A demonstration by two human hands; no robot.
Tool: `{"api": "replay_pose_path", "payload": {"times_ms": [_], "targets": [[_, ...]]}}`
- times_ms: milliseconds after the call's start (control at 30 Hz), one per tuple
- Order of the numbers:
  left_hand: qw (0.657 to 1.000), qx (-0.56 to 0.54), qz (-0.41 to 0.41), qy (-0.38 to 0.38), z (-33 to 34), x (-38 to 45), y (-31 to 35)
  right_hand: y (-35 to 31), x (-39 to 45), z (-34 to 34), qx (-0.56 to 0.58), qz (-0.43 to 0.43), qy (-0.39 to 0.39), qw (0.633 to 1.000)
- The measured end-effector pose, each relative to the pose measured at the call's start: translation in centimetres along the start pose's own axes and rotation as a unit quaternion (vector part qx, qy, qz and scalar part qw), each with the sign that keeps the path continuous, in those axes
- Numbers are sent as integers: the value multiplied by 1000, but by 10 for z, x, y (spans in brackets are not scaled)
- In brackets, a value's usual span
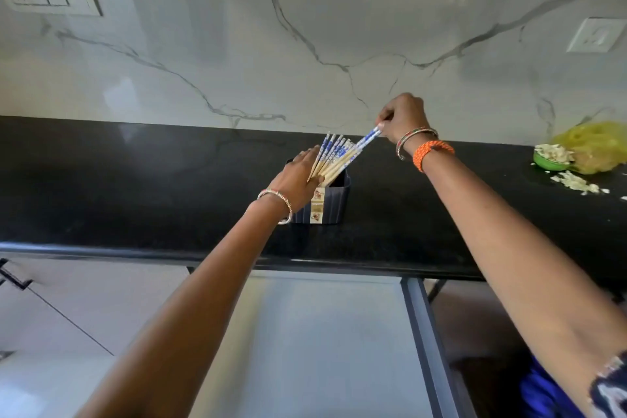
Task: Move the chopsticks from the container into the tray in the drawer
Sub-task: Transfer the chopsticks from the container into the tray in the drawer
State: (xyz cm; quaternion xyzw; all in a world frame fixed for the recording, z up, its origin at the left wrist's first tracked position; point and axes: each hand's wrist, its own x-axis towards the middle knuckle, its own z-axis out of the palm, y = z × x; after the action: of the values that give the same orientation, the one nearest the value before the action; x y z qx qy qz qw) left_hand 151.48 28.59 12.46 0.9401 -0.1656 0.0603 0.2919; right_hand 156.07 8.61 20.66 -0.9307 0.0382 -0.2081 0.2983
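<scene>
— Where now?
— Chopsticks (334,159) fanned out of the dark container (330,204) on the black tabletop (135,187), patterned tops up, bare wooden tips down inside.
— And the grip?
— Right hand (403,117) pinched shut on the patterned ends of a couple of sticks (368,138), drawn aslant from the fan. Left hand (298,176) flat and open-fingered against the rest, steadying (not clasping anything).
— Handling?
— Probably light, stiff, thin; likely smooth and prone to slip or scatter. Best taken near the patterned tops, several together, pinched firmly.
— Destination?
— Open drawer (419,316) below the tabletop edge; tray not clearly made out from here.
</scene>
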Motion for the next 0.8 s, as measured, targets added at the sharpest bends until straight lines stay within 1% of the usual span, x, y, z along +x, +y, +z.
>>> {"api": "replay_pose_path", "payload": {"times_ms": [100,167,233,333,367,400,433,467,500,533,567,633,667,733,800], "targets": [[1000,8,5,-9,-2,-4,25,-4,-25,-39,51,-2,45,998],[998,55,15,3,1,-11,38,0,-51,-60,100,6,64,993],[993,109,19,31,2,-21,40,7,-76,-68,165,26,65,984],[989,131,61,40,3,-54,35,27,-119,-65,243,107,28,964],[985,149,77,37,7,-68,31,36,-134,-60,231,120,10,965],[980,174,89,35,13,-83,26,47,-151,-52,177,105,-1,979],[975,196,99,29,19,-96,21,54,-168,-43,86,62,-12,994],[972,208,105,15,27,-113,17,60,-190,-31,-15,7,-30,999],[971,211,111,-3,37,-127,13,62,-212,-17,-103,-56,-57,992],[971,206,118,-19,48,-142,10,63,-235,-1,-156,-111,-92,977],[972,195,124,-33,63,-158,6,64,-259,17,-172,-143,-133,965],[977,169,118,-60,93,-192,-6,68,-303,50,-135,-152,-212,956],[980,155,96,-76,109,-214,-15,74,-323,66,-115,-143,-251,950],[987,127,5,-102,136,-262,-42,96,-360,91,-111,-121,-327,931],[978,120,-94,-141,151,-305,-70,120,-391,108,-110,-92,-391,909]]}}
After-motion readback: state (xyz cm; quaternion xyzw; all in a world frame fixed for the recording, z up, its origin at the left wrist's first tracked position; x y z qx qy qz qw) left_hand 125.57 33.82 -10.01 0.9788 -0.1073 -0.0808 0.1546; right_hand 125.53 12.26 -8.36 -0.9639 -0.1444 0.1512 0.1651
